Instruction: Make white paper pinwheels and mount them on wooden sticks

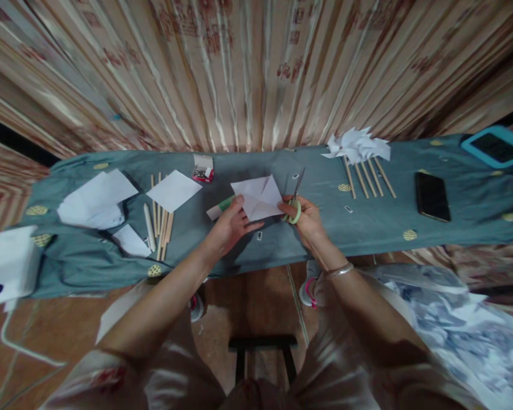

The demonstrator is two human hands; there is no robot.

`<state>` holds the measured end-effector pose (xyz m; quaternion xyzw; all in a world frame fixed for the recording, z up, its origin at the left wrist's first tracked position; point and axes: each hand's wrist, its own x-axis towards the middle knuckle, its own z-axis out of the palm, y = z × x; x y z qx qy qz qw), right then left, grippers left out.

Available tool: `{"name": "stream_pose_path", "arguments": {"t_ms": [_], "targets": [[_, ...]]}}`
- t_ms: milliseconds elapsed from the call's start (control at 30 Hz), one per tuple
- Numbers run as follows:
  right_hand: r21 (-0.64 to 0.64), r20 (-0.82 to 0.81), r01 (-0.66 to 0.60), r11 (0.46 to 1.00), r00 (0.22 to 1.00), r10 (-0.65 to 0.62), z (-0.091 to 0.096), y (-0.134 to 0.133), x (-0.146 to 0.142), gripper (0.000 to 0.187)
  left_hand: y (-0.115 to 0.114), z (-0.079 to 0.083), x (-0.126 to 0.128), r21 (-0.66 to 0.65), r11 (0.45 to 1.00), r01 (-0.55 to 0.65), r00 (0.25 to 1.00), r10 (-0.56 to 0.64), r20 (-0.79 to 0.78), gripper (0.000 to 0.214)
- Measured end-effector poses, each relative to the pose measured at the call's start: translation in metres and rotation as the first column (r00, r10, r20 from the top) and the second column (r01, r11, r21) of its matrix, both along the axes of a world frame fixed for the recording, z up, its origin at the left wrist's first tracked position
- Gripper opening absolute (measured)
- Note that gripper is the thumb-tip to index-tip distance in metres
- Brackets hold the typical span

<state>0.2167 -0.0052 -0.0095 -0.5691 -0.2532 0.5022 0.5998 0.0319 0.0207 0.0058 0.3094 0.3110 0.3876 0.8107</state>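
Note:
My left hand [231, 222] pinches the lower left edge of a creased white paper square [260, 196] held just above the table. A green-and-white glue stick [220, 206] lies right behind that hand. My right hand [305, 216] has its fingers through the pale green handles of a pair of scissors [296, 196]. The blades point away from me along the paper's right side.
A teal cloth [367, 228] covers the long table. At left lie white paper sheets [96, 199], a white square [174, 190] and wooden sticks [162, 228]. A staple box [203, 168] sits at the back. Finished paper pinwheels [359, 151], a phone [431, 196] and a tablet [496, 147] are to the right.

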Motion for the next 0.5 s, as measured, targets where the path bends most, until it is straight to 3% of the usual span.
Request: {"name": "stream_pose_path", "arguments": {"t_ms": [133,267,500], "targets": [[-0.001,-0.043,0.033,0.999,0.999,-0.033,-0.001,0.000,-0.006,0.046,-0.008,-0.006,0.008,0.081,0.997,-0.001,0.996,0.009,-0.092,0.055],[0.023,-0.050,-0.013,1.000,0.999,0.014,-0.003,-0.003,-0.012,0.045,-0.012,-0.009,0.016,0.117,0.992,-0.049,0.978,0.072,-0.198,0.048],[0.015,-0.011,-0.105,0.994,0.994,0.105,-0.006,-0.009,-0.019,0.049,-0.010,-0.004,0.022,-0.044,0.977,-0.210,0.972,0.204,-0.115,0.022]]}}
